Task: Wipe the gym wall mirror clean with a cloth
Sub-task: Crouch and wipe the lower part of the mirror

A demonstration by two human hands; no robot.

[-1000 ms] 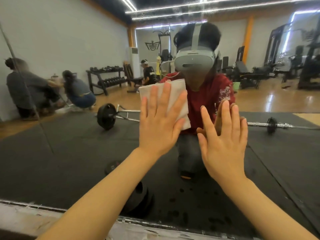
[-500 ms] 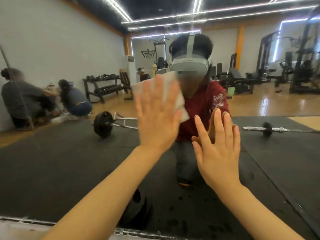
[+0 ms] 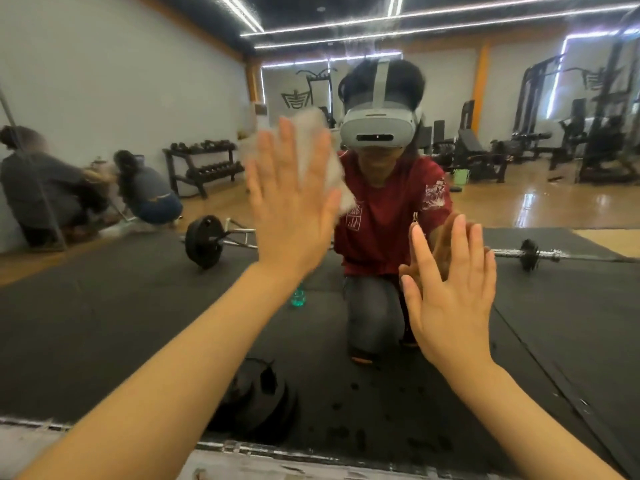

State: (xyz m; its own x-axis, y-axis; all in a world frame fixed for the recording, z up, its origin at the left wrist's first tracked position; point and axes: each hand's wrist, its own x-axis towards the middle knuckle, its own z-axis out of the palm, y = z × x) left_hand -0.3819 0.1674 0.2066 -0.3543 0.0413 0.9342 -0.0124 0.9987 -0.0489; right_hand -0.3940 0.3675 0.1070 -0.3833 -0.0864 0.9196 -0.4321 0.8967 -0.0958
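White cloth (image 3: 313, 157), 1 in number, lies flat between our left hand (image 3: 294, 206) and the mirror (image 3: 104, 289), at about 11 o'clock from frame centre. Since 1 second ago it has climbed from 10 o'clock, so we judge the stroke to be working upward. Left hand: fingers straight, pressing the cloth. Right hand (image 3: 450, 299), at 4 o'clock: released, palm flat against the glass. Hands: 2. Reflected barbells: 2; crouching figures at 9 o'clock: 2.
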